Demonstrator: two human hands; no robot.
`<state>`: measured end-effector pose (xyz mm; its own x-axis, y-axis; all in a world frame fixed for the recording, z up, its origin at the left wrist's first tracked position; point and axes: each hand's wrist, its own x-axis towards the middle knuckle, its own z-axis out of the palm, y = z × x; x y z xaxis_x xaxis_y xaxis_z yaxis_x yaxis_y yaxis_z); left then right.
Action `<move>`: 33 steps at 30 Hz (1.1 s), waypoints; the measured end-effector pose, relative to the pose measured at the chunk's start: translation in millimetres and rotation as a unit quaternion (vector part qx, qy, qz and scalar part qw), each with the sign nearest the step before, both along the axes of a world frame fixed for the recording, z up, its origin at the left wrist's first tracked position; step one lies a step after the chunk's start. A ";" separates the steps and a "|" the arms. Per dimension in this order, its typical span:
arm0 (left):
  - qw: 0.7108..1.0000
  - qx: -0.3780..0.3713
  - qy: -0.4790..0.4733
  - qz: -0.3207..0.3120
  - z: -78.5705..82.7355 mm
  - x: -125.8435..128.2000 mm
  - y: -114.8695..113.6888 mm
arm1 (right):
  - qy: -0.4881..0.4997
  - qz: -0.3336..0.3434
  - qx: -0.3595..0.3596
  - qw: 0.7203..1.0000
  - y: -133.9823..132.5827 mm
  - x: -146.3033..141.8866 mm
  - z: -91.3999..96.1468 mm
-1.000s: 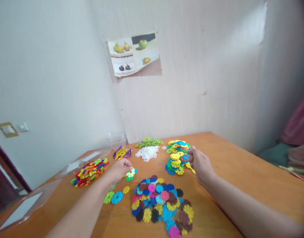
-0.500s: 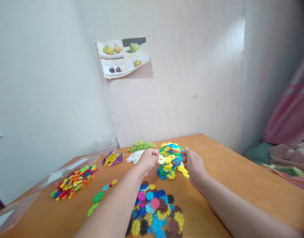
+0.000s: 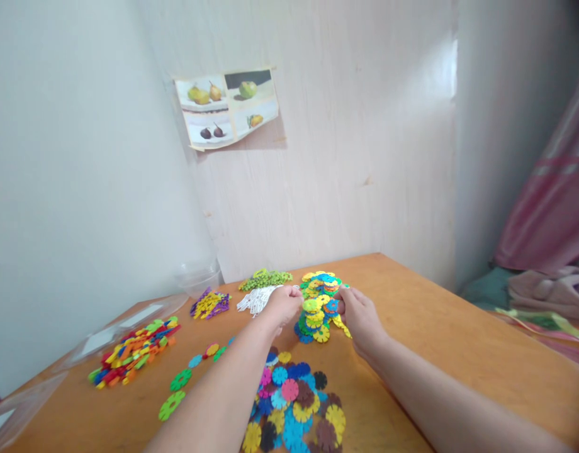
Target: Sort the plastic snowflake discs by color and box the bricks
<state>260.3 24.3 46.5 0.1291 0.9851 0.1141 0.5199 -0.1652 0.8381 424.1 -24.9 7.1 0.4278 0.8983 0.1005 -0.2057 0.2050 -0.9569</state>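
In front of me stands a built-up figure of interlocking flower-shaped discs [image 3: 321,318], mostly yellow, blue and green with a little orange. My left hand [image 3: 286,307] is at its left side, fingers pinched at the edge of a pale yellow-green disc [image 3: 311,306] that overlaps the figure from my view. Whether that disc is slotted in, I cannot tell. On the other side my right hand [image 3: 361,318] has its fingers closed on the figure's right edge, near a blue disc. Its fingertips are partly hidden. Nearer me lies a pile of loose discs [image 3: 289,390] in many colours.
Left on the orange-brown table [image 3: 440,340] lie a heap of coloured blocks [image 3: 136,352], purple and yellow pieces [image 3: 211,304], white pieces [image 3: 255,301] and green pieces [image 3: 267,279]. Several discs [image 3: 180,380] form a loose row. A clear tub [image 3: 198,277] stands at the back.
The pale disc in my left hand has moved against the figure and now looks tilted differently. My right hand stays at the figure's right side. The whole view has shifted slightly.
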 end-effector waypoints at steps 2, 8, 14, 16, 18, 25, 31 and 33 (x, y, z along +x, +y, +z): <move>1.000 0.008 0.009 0.000 3.3 -9.3 -6.6 | -0.018 0.009 -0.004 1.000 1.0 -1.1 -3.4; 0.999 0.001 0.032 0.000 7.4 -57.2 -31.7 | -0.133 0.085 0.004 0.988 4.0 -10.5 -23.5; 0.995 -0.045 0.089 0.007 6.6 -125.4 -64.6 | -0.324 0.110 0.055 0.938 2.7 -14.6 -34.9; 0.993 -0.065 0.101 0.018 4.6 -148.6 -74.1 | -0.356 0.109 0.061 0.926 3.0 -13.4 -36.1; 0.988 -0.086 0.124 0.030 1.6 -170.6 -82.3 | -0.374 0.106 0.063 0.919 3.4 -12.2 -37.4; 0.969 -0.121 0.213 0.029 -12.5 -222.1 -106.1 | -0.399 0.118 0.064 0.907 4.0 -10.3 -41.5; 0.965 -0.111 0.237 0.032 -22.9 -230.8 -115.5 | -0.387 0.116 0.062 0.913 -1.5 -10.3 -35.6; 0.968 -0.100 0.227 0.036 -22.8 -228.8 -116.3 | -0.372 0.113 0.060 0.919 -3.3 -10.6 -33.2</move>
<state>31.5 -92.0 23.7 0.0520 0.9898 -0.1327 0.8468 0.0268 0.5313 413.5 -28.1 -26.1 0.0037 0.9191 0.3939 0.4463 0.3510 -0.8232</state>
